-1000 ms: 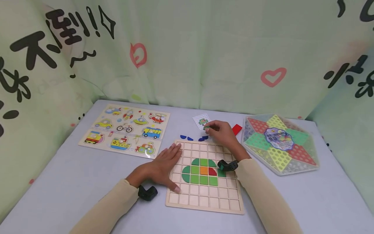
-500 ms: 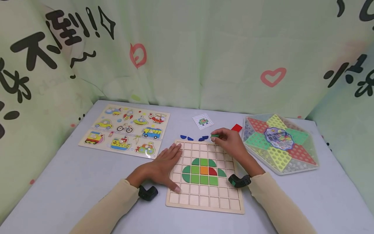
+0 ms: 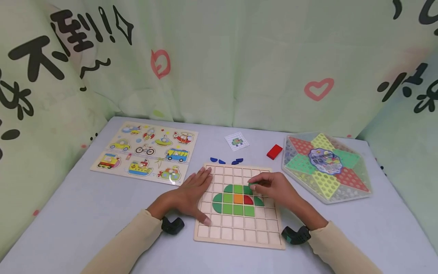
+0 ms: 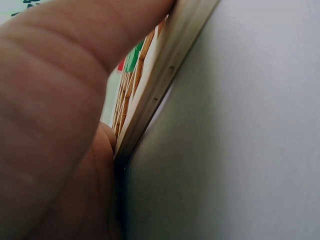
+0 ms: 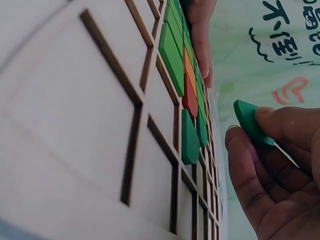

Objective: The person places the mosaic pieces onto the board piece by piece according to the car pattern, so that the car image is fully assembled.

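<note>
My right hand (image 3: 278,188) pinches a dark green tile with one rounded corner (image 5: 250,122) between thumb and fingers. It hovers over the wooden grid board (image 3: 239,234), apart from the surface in the right wrist view. My left hand (image 3: 191,196) lies with spread fingers on the board's left edge. Set into the grid are light green square tiles (image 3: 238,210), an orange square (image 3: 238,198), a red rounded tile (image 3: 248,200) and several dark green rounded tiles (image 3: 217,203). In the left wrist view, the left thumb (image 4: 55,100) rests against the board's side (image 4: 155,95).
Several small blue pieces (image 3: 237,161) lie beyond the board's far edge. Behind them is a printed pattern card (image 3: 244,144). A red block (image 3: 275,152) sits beside a hexagonal Chinese checkers box (image 3: 326,163) on the right. A vehicle puzzle board (image 3: 145,150) occupies the left.
My right hand has carried the green tile from beside the card, past the board's far edge, to over the grid. The left hand has stayed put.
</note>
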{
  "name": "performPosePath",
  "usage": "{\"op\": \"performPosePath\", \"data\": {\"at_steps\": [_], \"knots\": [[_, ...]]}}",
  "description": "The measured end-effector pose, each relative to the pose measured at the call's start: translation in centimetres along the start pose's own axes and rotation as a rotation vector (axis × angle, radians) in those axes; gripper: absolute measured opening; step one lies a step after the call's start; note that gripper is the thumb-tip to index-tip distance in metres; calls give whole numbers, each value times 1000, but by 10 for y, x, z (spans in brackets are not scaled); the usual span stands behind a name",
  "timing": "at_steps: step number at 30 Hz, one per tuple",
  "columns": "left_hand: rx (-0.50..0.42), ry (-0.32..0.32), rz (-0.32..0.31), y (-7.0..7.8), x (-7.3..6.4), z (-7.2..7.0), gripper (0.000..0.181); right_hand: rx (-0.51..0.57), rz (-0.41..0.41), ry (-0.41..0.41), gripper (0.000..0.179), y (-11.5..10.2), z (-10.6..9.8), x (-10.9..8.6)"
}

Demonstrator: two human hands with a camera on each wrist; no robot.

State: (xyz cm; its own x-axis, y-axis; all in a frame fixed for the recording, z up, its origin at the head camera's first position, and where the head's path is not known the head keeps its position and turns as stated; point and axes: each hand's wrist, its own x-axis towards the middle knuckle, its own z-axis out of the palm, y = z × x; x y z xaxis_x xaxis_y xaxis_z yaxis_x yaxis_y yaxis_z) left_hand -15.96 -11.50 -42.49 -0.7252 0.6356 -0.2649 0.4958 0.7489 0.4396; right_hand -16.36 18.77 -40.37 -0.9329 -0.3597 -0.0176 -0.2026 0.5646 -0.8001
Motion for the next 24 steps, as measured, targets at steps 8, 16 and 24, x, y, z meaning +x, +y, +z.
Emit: {"op": "performPosePath", "data": {"at_steps": [8,16,24], "knots": [[-1,7,4,-1,0,1,133,-19,-48,-106,11,2,-3,-25],[5,2,4,0,-1,0,131,-106,-27,-143,11,0,2,-41],[5,3,3,0,-1,1,131,-204,-25,-76,9,-4,11,-43]]}}
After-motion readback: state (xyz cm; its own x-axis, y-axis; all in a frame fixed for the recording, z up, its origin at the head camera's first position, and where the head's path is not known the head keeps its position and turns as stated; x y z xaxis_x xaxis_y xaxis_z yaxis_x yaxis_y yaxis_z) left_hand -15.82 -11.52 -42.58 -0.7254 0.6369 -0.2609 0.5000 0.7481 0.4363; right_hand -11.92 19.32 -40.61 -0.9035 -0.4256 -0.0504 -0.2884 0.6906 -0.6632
